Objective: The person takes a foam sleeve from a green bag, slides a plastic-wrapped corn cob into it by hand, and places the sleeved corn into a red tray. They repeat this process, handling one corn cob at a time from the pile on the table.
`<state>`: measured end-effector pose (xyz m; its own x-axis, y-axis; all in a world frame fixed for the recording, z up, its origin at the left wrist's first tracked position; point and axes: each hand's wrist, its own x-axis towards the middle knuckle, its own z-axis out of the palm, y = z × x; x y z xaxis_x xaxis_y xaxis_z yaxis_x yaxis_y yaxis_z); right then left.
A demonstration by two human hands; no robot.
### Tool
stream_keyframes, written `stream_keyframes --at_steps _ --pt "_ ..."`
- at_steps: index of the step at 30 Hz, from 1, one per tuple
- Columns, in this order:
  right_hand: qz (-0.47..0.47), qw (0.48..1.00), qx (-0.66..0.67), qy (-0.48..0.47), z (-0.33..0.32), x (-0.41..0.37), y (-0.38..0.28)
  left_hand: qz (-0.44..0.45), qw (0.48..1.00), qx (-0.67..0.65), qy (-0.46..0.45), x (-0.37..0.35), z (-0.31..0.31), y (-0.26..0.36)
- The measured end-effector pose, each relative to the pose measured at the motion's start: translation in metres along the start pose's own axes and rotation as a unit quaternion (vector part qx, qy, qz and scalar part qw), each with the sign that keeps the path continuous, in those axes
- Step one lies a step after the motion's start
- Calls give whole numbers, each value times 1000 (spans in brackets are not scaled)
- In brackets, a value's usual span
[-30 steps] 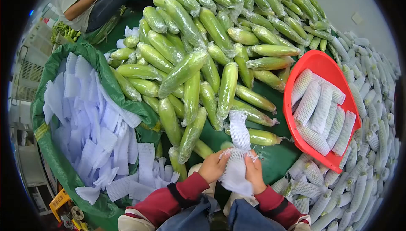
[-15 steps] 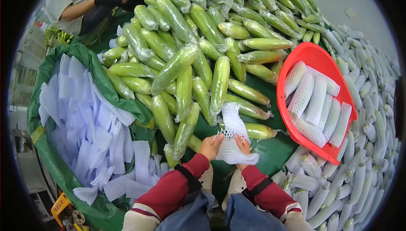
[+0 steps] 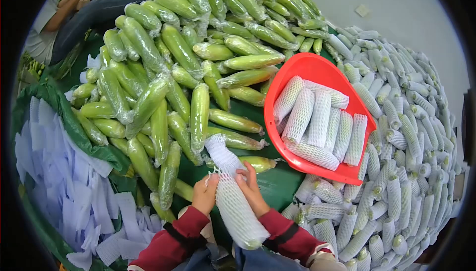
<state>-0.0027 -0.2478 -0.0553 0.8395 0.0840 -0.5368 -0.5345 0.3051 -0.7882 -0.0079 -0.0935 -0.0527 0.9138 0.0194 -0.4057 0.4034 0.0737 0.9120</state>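
Between my hands is a white foam net sleeve [image 3: 240,206], drawn over a long pale green vegetable whose rounded end [image 3: 250,244] shows toward my lap. The sleeve's far part [image 3: 223,156] is thicker, bunched and opaque. My left hand [image 3: 204,194] is closed, pinching the net's edge on the left side. My right hand [image 3: 252,191] grips the sleeve from the right, fingers bent over its upper part. Just beyond lie long green vegetables [image 3: 200,117] wrapped in clear film. To the right of my hands, a red scoop-shaped basket [image 3: 277,92] holds several net-sleeved vegetables [image 3: 321,117].
At left, a green woven sack [image 3: 94,142] holds many flat foam sleeves [image 3: 59,172]. A large heap of net-sleeved vegetables [image 3: 391,172] lies at right. Green sheeting [image 3: 277,184] covers the ground. A person [image 3: 79,23] sits at the upper left.
The sleeve, loose and bunched before, now stretches over a vegetable reaching toward my lap. My right hand has moved up alongside it. The view has shifted, moving the surroundings left.
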Motion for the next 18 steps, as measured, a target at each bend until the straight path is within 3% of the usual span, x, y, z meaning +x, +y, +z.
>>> stream_keyframes --at_steps 2,4,5,6,8,11,13,14,16,18 --pt "172 974 116 -94 -1 -25 -34 132 985 106 -17 1 -6 15" --pt "347 888 181 -239 -30 -47 -59 223 966 131 -13 -1 -2 40" --pt "277 932 78 -221 -38 -52 -82 265 954 143 -11 -3 0 47" --pt "205 958 -24 -198 -51 -54 -105 192 977 83 -44 -8 -2 45" --pt "49 992 -27 -115 -80 -52 -167 153 980 111 -67 -13 -9 37" --pt "-184 969 -147 74 -105 -32 -248 92 980 153 -92 -19 -17 25" --pt "-271 888 -330 173 -160 18 -260 74 978 166 -104 -22 -14 13" --pt "-259 826 -472 165 -206 41 -251 76 977 166 -110 -23 -13 7" --pt "-218 652 -714 129 -273 81 -220 68 973 165 -143 -25 -13 -2" --pt "-319 554 -764 93 -193 58 -217 71 958 193 -200 -25 -18 -6"
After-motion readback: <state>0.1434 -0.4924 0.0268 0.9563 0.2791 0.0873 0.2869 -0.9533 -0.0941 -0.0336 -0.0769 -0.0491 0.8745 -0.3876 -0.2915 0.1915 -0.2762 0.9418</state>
